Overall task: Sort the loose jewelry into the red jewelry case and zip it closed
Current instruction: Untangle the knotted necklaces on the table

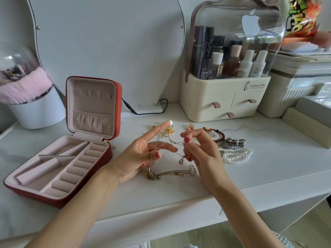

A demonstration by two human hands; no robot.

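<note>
In the head view, the red case lies open at the left of the frame on the white table, its lid upright and its pink compartments facing up. At centre, both hands hold a thin chain above the tabletop. The left hand has its index finger straight with the chain draped over it, while thumb and another finger pinch the strand lower down. The right hand pinches the chain's other part between curled fingertips; a small pendant hangs below. Under the hands lies a gold-toned piece. Right of the hands sit pearls, a beaded bracelet and a silver piece. Small gold items lie behind the hands. A cosmetics organiser stands at upper right.
</note>
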